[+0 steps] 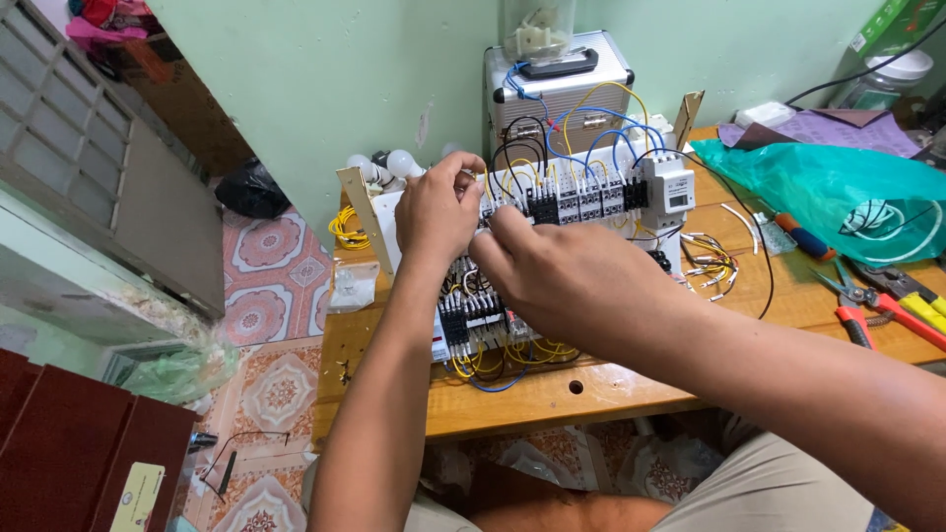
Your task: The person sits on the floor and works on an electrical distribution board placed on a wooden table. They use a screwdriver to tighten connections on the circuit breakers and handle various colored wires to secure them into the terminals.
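A white electrical panel board (591, 197) lies on the wooden table (552, 394), filled with rows of breakers and relays joined by yellow, black and blue wires. My left hand (437, 212) is at the board's upper left, fingers pinched on a thin wire near the top row of breakers. My right hand (567, 281) reaches across the middle of the board, its fingertips meeting the left hand at the same wire. A white meter module (668, 189) sits at the top row's right end. The lower relays are partly hidden by my right hand.
A silver metal case (557, 84) stands behind the board. A green plastic bag (838, 192) lies at the right, with pliers and cutters (887, 296) and a screwdriver (803, 236) beside it. Loose wire ends (709, 261), a yellow wire coil (345, 227) and white bulbs (379, 167) surround the board.
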